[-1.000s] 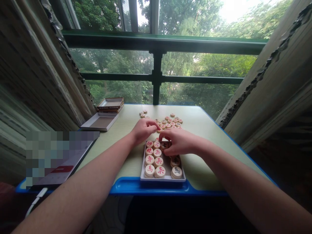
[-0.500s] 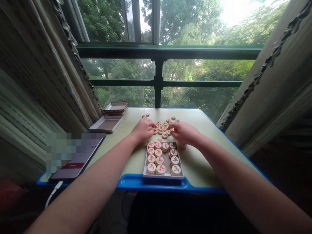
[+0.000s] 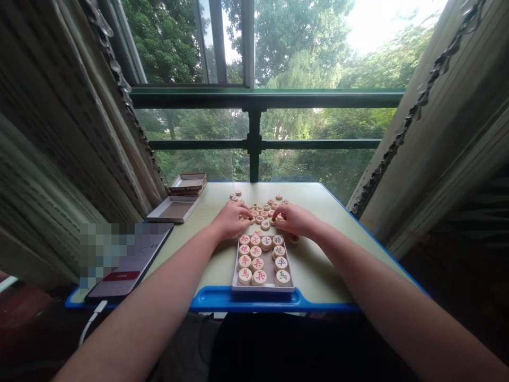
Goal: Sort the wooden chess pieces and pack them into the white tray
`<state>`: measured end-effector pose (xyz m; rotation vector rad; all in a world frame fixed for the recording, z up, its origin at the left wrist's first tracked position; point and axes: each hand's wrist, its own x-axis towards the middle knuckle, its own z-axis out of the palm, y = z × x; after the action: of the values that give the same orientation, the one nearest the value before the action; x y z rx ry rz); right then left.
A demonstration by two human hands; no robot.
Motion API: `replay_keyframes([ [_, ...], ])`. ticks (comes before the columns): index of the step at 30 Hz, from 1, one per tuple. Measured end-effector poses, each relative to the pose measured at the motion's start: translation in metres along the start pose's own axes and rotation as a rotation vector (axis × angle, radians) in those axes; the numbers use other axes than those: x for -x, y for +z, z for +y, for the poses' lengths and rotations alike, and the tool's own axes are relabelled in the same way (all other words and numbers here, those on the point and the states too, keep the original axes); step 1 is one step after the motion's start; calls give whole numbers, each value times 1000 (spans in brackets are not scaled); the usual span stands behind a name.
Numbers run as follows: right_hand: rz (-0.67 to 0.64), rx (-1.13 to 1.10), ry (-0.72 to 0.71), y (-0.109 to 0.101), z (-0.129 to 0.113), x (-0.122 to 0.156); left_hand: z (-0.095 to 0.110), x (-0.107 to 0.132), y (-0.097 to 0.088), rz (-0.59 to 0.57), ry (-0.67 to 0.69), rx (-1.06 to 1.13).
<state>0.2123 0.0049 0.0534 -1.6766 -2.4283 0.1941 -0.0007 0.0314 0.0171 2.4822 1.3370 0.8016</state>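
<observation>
Loose pieces (image 3: 264, 214) are lying mostly between the left hand (image 3: 231, 218) and right hand (image 3: 297, 218).
Fingers of both are staying curled at the cluster's edges; whether they are gripping any, I cannot tell. Nearer, the box (image 3: 262, 289) is holding lined-up pieces (image 3: 257, 263) on the table (image 3: 326, 281).

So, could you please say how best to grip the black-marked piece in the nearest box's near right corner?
Probably by its round side edge, from above: the piece lies face up, with bare box floor to its left for a finger.
</observation>
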Motion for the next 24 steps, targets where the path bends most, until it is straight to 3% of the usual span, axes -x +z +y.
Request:
replay_keyframes([
  [8,-5,-46,-4,1,2,-1,-6,0,-3,101,-144,-99],
  [15,46,-56,-63,3,3,-1,-4,0,-1,30,-67,-79],
  [24,184,-29,-122,14,14,-11,-6,-2,1,47,-49,-21],
])
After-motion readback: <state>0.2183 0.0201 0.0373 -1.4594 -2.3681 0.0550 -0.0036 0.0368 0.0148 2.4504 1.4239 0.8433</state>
